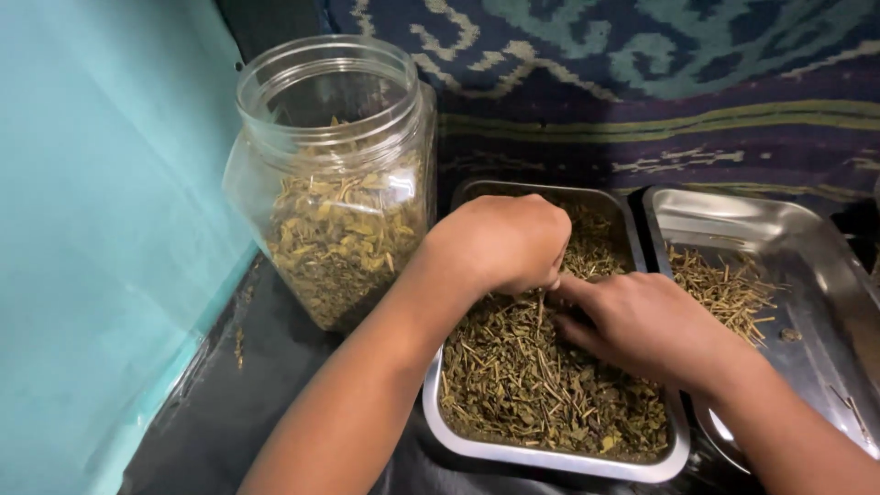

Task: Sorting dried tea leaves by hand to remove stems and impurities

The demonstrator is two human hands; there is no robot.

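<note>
Nearest the camera, a steel tray (550, 456) sits on the dark counter (238, 403), its near rim rounded and bright. It is filled with dried green leaf bits and thin stems (532, 385). Both forearms reach in from the near edge and meet over this tray. The right hand (642, 325) lies low on the heap, its fingers curled and pointing left, their tips down among the leaves. The left hand (502, 240) sits just beyond it, fingers bent under into a loose fist, its fingertips pressed close to those of the right hand; a thin stem seems to be pinched where they meet, though the spot is too small to be sure. The two hands touch or nearly touch there.

To the right, a second steel tray (807, 275) lies just beside the first and holds a small pile of pale sorted stems (724, 289).

Farther left, a clear plastic jar (335, 174) stands upright with no lid, about half full of the same dried leaves. Beside it rises a teal wall (101, 229), and beyond the trays lies a patterned blue and purple cloth (642, 82).
</note>
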